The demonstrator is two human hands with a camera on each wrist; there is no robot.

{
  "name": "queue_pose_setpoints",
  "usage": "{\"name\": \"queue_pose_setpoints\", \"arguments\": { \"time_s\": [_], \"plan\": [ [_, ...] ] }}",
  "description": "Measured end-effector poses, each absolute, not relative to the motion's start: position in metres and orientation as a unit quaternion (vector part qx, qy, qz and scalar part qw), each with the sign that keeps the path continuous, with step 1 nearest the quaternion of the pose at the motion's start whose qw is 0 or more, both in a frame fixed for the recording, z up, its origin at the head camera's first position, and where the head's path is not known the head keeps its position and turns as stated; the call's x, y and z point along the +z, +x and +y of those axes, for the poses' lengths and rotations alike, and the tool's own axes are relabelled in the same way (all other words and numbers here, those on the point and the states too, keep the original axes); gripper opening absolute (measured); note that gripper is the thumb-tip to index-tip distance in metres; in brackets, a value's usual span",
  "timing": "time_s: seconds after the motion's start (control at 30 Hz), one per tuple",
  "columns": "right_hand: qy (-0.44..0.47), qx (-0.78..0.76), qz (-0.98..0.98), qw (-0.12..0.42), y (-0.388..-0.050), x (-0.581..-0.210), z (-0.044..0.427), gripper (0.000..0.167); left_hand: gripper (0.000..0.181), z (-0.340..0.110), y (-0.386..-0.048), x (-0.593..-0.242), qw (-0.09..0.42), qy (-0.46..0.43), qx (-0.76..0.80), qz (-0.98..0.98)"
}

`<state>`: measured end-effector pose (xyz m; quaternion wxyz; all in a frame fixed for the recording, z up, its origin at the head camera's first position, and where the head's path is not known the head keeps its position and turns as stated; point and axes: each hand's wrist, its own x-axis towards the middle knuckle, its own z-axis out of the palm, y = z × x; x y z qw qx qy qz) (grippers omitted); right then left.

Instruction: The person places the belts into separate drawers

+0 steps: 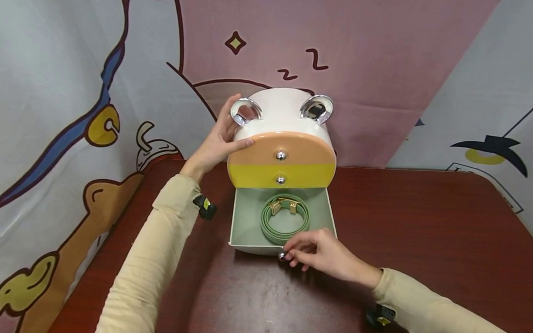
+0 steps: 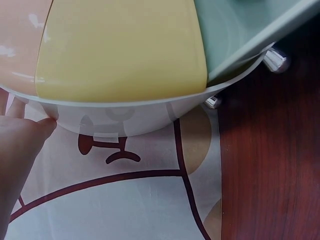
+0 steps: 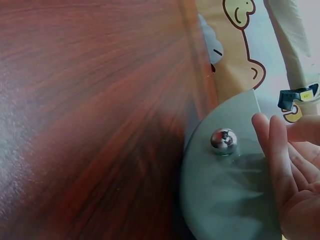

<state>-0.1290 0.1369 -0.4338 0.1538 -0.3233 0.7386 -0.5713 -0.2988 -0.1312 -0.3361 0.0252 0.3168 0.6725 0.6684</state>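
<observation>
A small rounded drawer cabinet (image 1: 282, 111) with a white top and two shiny silver ears stands on the table. Its green bottom drawer (image 1: 244, 227) is pulled out, and inside lies a coiled green belt (image 1: 266, 222) with gold-coloured metal parts. My left hand (image 1: 214, 145) rests against the cabinet's upper left side, thumb near the front edge; its thumb (image 2: 46, 126) touches the white side wall. Beside the drawer's front my right hand (image 1: 326, 256) hovers near the round silver knob (image 1: 282, 256). In the right wrist view its loosely bent fingers (image 3: 279, 150) are apart from that knob (image 3: 223, 141).
Above the open drawer, a yellow drawer (image 1: 253, 174) and an orange drawer (image 1: 252, 154) are closed, each with a silver knob. Beneath everything is a dark red wooden table (image 1: 407, 220). A cartoon-printed cloth (image 1: 354, 33) hangs behind and to the left.
</observation>
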Motion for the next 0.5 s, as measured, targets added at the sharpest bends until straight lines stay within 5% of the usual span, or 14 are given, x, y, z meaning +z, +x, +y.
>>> {"name": "queue_pose_setpoints", "arguments": {
  "time_s": [0.5],
  "plan": [
    [-0.321, -0.582, 0.732, 0.152, -0.116, -0.450, 0.133, 0.016, 0.095, -0.132, -0.298, -0.337, 0.026, 0.306, 0.664, 0.681]
  ]
}}
